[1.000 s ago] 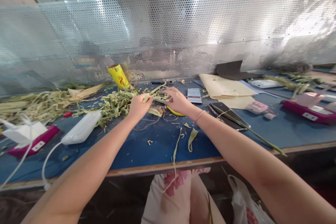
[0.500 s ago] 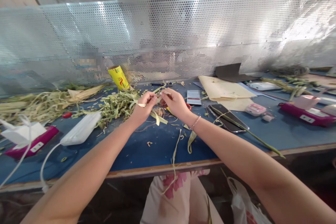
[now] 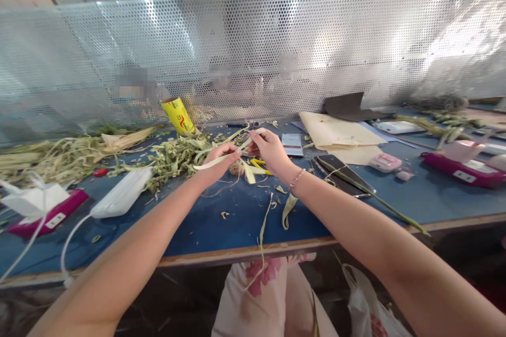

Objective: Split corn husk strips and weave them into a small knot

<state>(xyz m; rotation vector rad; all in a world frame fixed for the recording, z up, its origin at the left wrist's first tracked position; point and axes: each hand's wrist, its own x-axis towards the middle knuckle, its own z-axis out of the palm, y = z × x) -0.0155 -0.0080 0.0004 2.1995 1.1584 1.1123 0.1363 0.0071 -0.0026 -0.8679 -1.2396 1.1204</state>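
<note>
A pale, flat strip of dried leaf (image 3: pixel 210 163) runs slantwise between my hands over the table. My left hand (image 3: pixel 216 169) is closed, pinching the strip, and one end sticks out to its left. My right hand (image 3: pixel 273 154) pinches the strip's upper part between thumb and fingertips. Just below the hands hangs a short, wider pale green strip end (image 3: pixel 250 174); where it joins I cannot tell. Yellow handles, seemingly of scissors (image 3: pixel 260 166), lie partly behind my right hand. To the left is a heap of greenish curled plant scraps (image 3: pixel 174 160).
A yellow tube (image 3: pixel 177 115) leans near the perforated metal screen (image 3: pixel 253 37). Long dried leaves (image 3: pixel 67 152), a white adapter (image 3: pixel 120 194) and a magenta power strip (image 3: pixel 51 216) lie left. A phone (image 3: pixel 343 176), beige paper (image 3: pixel 336 131) and another magenta power strip (image 3: pixel 462 171) are right.
My right hand has moved slightly up and right, and the pale strip shows longer between and beyond my hands. The yellow handles show more. My left hand has turned, its fingers lower.
</note>
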